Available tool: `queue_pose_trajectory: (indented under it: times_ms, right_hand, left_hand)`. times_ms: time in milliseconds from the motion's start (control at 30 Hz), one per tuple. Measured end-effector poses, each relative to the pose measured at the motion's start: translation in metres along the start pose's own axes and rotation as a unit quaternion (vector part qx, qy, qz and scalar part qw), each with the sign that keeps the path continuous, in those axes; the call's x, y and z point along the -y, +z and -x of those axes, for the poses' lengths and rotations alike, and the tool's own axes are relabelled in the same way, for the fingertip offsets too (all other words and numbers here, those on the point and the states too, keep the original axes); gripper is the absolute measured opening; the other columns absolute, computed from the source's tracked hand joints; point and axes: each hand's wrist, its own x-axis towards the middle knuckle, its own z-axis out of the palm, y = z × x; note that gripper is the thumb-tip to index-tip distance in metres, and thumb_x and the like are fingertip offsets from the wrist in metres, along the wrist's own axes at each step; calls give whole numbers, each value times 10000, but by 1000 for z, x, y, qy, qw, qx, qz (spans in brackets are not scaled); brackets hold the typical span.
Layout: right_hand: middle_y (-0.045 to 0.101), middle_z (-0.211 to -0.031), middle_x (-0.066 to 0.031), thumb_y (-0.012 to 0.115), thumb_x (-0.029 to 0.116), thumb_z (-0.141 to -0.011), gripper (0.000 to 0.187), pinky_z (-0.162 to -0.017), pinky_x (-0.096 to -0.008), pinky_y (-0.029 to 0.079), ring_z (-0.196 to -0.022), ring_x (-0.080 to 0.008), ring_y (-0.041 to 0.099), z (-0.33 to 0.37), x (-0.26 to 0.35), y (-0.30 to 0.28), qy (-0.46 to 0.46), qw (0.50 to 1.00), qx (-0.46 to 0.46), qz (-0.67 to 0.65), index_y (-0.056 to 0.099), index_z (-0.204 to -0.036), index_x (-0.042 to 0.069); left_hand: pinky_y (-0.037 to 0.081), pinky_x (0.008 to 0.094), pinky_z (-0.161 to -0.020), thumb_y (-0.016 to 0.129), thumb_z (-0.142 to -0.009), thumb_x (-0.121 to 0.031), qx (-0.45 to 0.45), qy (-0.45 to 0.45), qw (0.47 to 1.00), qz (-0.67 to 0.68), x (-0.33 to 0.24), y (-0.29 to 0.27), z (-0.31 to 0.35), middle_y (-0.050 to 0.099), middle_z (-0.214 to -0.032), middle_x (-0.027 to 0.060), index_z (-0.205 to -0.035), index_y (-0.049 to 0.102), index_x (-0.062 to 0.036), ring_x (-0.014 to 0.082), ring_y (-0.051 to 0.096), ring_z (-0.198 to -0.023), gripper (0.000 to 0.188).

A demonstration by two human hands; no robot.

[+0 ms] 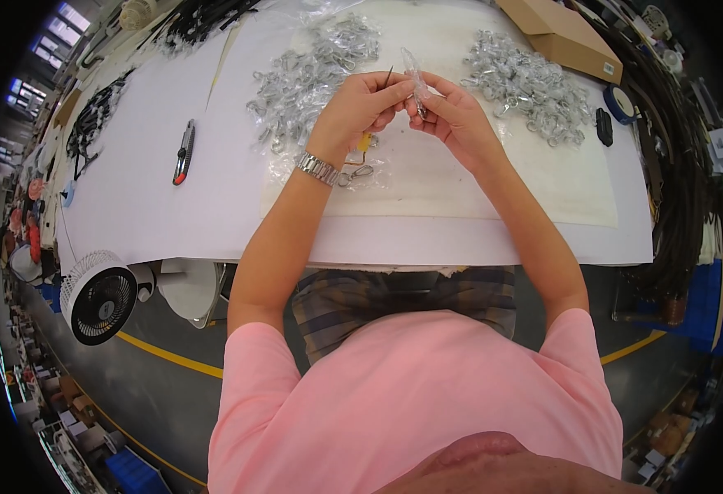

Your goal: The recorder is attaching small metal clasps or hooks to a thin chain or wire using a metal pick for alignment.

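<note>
Both hands are raised over the table, fingertips together around a small clear plastic bag with a shiny metal piece in or beside it. My left hand pinches one side of the bag; a thin dark pointed rod sticks up from its fingers. Below that palm shows a yellow piece; whether it joins the rod is hidden. My right hand is closed on the bag's other side. By the left wrist lies a metal clip on clear plastic. Piles of bagged metal clips lie left and right of my hands.
A utility knife lies on the left of the white table, with black strips farther left. A cardboard box, a tape roll and a small black object are at right. A fan stands at the near left edge.
</note>
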Motion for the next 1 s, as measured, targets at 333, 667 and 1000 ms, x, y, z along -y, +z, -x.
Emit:
queue_pose_trajectory:
  times_ms: [333, 667, 1000]
  right_hand:
    - [726, -903, -54, 605, 338, -1065, 380, -773, -252, 557, -773, -95, 655, 2, 14, 7, 65, 981, -14, 180, 665, -1225, -1]
    - [660, -909, 10, 604, 233, -1069, 326, -688, -223, 533, -727, -46, 589, -3, 18, -26, 223, 955, 136, -143, 650, -1222, -51]
    - [621, -835, 52, 635, 210, -1050, 324, -669, -210, 510, -702, -33, 552, 0, 21, -7, 162, 986, 49, 5, 676, -1225, -60]
  left_hand:
    - [269, 211, -474, 767, -915, -192, -56, 32, 994, -93, 2, 8, 3, 604, -714, -43, -912, 708, -32, 14, 409, -536, 170]
    - [263, 191, -469, 757, -921, -158, 18, 38, 998, -46, -5, 4, 3, 667, -768, -7, -989, 738, -23, 6, 413, -536, 153]
    - [258, 187, -455, 659, -977, -103, 68, -16, 985, 158, 4, -16, -2, 532, -707, -50, -1036, 703, -10, 11, 374, -512, 119]
